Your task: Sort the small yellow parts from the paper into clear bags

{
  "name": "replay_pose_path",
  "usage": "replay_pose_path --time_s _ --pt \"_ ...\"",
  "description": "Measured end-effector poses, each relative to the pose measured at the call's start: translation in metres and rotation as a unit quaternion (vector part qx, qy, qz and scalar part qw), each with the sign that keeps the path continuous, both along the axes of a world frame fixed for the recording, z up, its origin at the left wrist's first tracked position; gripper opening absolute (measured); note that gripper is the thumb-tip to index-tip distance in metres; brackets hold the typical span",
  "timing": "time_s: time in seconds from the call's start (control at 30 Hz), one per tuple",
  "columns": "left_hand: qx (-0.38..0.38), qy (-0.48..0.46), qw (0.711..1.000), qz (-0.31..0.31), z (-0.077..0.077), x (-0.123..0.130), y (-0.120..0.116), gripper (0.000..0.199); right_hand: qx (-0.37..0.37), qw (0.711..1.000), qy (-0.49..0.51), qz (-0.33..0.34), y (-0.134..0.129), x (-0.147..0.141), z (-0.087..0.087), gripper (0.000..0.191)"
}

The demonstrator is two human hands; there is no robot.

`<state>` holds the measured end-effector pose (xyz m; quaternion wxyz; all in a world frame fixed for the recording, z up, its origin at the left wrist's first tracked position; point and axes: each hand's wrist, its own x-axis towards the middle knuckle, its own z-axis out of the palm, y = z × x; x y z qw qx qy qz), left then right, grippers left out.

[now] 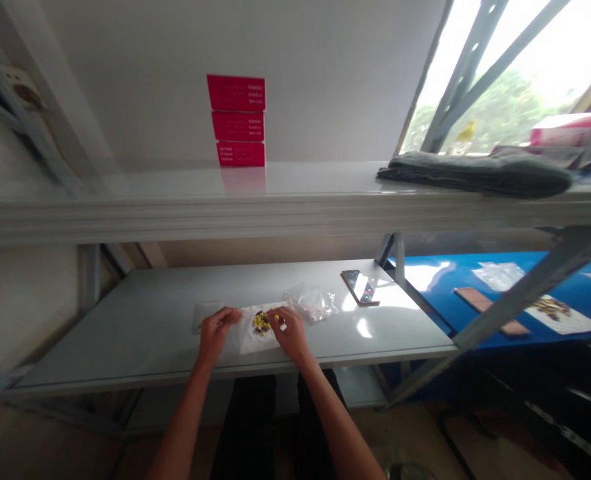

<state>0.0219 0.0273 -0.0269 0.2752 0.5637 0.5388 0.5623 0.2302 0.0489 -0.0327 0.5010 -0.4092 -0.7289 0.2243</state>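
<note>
On my feed the left hand (216, 330) and right hand (289, 332) are curled right at the little yellow pieces (261, 324) on a plastic bag (249, 340) (can't tell if they're gripping any); small, slow pinches seem best.

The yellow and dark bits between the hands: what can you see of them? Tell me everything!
The small pile of yellow and dark pieces is a loose little heap, with bright yellow bits in front and dark ones behind. They are too small to tell what they are made of. The pile lies on a whitish sheet on a pale grey table. The left hand curls beside it, and the right hand is very close, maybe touching.
</note>
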Motion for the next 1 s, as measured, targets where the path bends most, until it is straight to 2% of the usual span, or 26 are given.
replay_pose_path --time_s 0.13,0.23,0.37,0.53,0.67,0.83,1.0 --pt "-0.026 -0.032 0.999 -0.008 -0.020 -0.001 -0.004 0.033 0.036 0.991 -0.126 0.040 -0.005 -0.002 -0.016 0.015" --pt "-0.024 -0.012 0.999 -0.021 -0.023 0.002 -0.006 0.032 0.027 0.987 -0.156 0.033 -0.004 -0.004 -0.019 0.014" --pt "-0.018 0.049 0.997 -0.061 -0.018 0.006 -0.006 0.029 0.022 0.994 -0.099 0.042 -0.004 -0.002 -0.016 0.013" --pt "-0.012 0.086 0.991 -0.098 -0.017 0.010 -0.005 0.026 -0.036 0.994 0.007 0.107 -0.007 0.002 -0.011 0.014" --pt "-0.011 0.090 0.990 -0.108 -0.019 0.011 -0.005 0.026 -0.043 0.989 0.006 0.141 -0.006 0.002 -0.012 0.015" --pt "-0.016 0.093 0.988 -0.122 -0.019 0.010 -0.005 0.025 -0.034 0.986 0.020 0.162 -0.004 0.000 -0.018 0.015" --pt "-0.037 0.076 0.989 -0.120 -0.019 0.007 -0.003 0.028 -0.038 0.984 -0.007 0.173 -0.005 0.002 -0.018 0.013"
